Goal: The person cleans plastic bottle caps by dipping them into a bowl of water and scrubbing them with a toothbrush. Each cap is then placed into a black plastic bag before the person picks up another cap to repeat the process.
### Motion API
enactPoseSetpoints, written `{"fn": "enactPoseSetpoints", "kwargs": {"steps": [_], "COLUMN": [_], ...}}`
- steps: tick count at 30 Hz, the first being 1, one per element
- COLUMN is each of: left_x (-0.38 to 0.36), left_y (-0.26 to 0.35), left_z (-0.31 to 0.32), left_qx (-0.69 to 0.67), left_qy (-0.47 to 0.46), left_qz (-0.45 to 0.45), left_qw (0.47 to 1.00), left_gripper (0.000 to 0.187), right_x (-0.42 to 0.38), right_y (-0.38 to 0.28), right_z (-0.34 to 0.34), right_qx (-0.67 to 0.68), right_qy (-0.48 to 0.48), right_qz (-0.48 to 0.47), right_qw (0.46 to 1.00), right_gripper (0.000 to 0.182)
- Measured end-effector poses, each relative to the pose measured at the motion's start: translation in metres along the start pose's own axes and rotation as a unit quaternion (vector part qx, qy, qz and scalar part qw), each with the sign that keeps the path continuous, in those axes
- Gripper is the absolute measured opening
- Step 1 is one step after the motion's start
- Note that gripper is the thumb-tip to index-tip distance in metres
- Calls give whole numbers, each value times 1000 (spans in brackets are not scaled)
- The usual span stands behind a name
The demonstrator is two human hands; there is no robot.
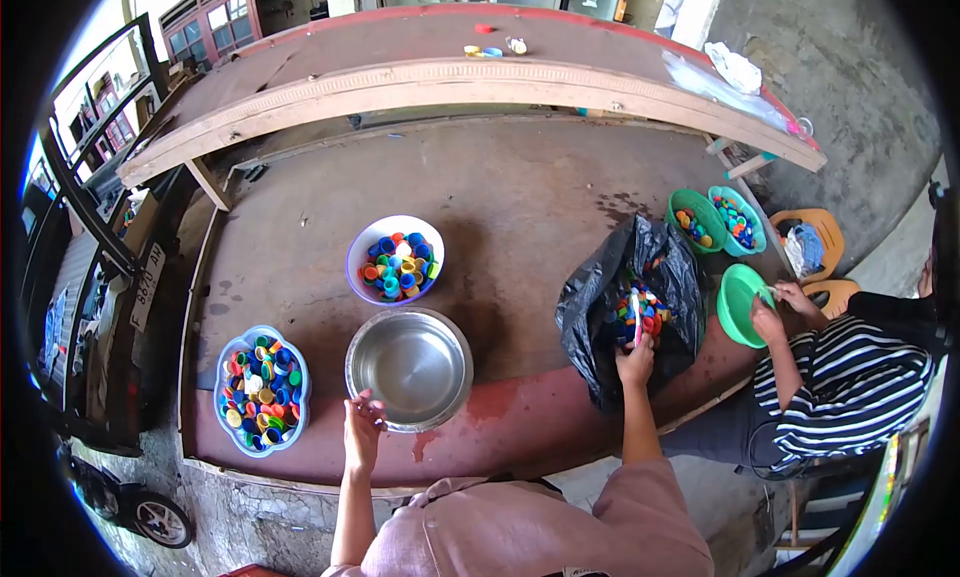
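My left hand (pixel 363 429) is open, its fingers apart and curved, right at the near rim of a shiny metal basin (pixel 412 362) that has nothing in it. My right hand (pixel 634 361) is closed around a slim white-and-pink stick-like tool (pixel 637 315), whose kind I cannot tell. It reaches over a black plastic bag (pixel 582 322) that lies open, with colourful bottle caps (pixel 657 317) inside. Beyond the basin stands a white bowl with a purple rim (pixel 352 271), full of caps. To its left, a light-blue scalloped bowl (pixel 225 425) holds more caps.
At the right, a co-worker in a striped top (pixel 850 387) holds a green bowl (pixel 736 302). Behind it are a green basket (pixel 685 199) and a mint basket (pixel 757 239) with caps. A raised wooden shelf (pixel 470 75) spans the table's (pixel 520 187) far side.
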State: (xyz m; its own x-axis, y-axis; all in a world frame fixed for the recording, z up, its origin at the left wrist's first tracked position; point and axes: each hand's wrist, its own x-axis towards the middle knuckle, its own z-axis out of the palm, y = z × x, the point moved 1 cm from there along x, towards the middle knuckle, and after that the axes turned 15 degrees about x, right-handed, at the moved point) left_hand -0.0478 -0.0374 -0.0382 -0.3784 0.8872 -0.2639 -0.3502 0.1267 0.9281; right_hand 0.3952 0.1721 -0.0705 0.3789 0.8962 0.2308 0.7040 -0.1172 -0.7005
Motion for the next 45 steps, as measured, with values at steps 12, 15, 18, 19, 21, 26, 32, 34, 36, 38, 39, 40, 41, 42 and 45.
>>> {"fn": "enactPoseSetpoints", "kwargs": {"steps": [12,15,18,19,21,26,32,34,36,38,39,40,41,42,45], "left_x": [-23,-34,-40,-42,-44,-54,-28,-8,9,29,37,47,56,68,78], "left_y": [12,22,18,12,3,-14,8,8,10,1,0,5,10,7,22], "left_z": [25,54,65,64,59,50,47,42,43,35,31,29,25,21,24], "left_qx": [246,209,221,235,171,103,120,87,99,180,215,250,315,315,500], "left_qy": [-102,-185,-250,-287,-320,-347,-244,-248,-239,-181,-162,-143,-120,-98,-31], "left_qz": [76,63,30,-1,-29,-127,-12,23,52,133,135,138,166,171,205], "left_qw": [961,958,942,929,931,923,962,965,965,958,954,948,927,928,841], "left_gripper": [30,35,38,40,42,40,28,29,29,30,30,30,31,31,32], "right_x": [-50,-111,-176,-188,-206,-220,-214,-213,-212,-214,-213,-210,-206,-204,-198], "right_y": [-107,-155,-185,-191,-195,-189,-176,-160,-151,-147,-147,-148,-151,-154,-157], "right_z": [-27,2,15,13,12,4,0,5,6,3,2,0,-5,-6,1], "right_qx": [270,430,486,473,461,411,375,398,402,423,423,425,382,379,397], "right_qy": [132,-83,-271,-301,-368,-387,-282,-282,-278,-267,-264,-260,-259,-251,-252], "right_qz": [-108,-172,-204,-209,-190,-242,-213,-147,-131,-97,-89,-83,-98,-95,-121], "right_qw": [948,882,805,801,785,789,857,860,862,860,862,863,882,885,874], "right_gripper": [15,17,22,21,21,19,22,22,22,22,22,22,22,21,18]}}
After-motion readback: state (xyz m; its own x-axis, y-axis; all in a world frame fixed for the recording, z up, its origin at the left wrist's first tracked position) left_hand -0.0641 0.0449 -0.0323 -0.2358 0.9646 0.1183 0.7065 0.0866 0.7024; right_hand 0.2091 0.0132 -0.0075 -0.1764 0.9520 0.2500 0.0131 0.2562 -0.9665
